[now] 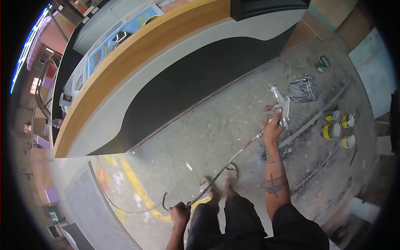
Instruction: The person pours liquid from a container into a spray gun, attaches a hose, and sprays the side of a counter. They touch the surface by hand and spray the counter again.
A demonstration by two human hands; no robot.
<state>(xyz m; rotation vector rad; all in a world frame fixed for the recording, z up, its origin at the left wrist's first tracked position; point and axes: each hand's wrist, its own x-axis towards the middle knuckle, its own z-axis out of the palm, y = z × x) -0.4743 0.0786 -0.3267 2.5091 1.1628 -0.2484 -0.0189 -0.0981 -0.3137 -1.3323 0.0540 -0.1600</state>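
My right hand (272, 126) is wrapped round the handle of a silver paint spray gun (280, 99), held out over the floor with its cup pointing away from me. A paint-spattered hose (228, 167) runs from the gun's handle down to my left hand (180, 214), whose fingers are closed round it. Beyond the hands stands a curved counter (166, 89) with a wooden edge, a light grey band and a dark lower panel. A paint-smeared bucket (303, 89) sits on the floor just past the gun.
Several small paint cans (330, 131) stand on the right, and a green can (322, 63) is farther back. Long strips (310, 121) lie on the stained concrete floor (216, 137). A grey panel (89, 204) lies at left. Newspaper (98, 56) covers part of the counter top.
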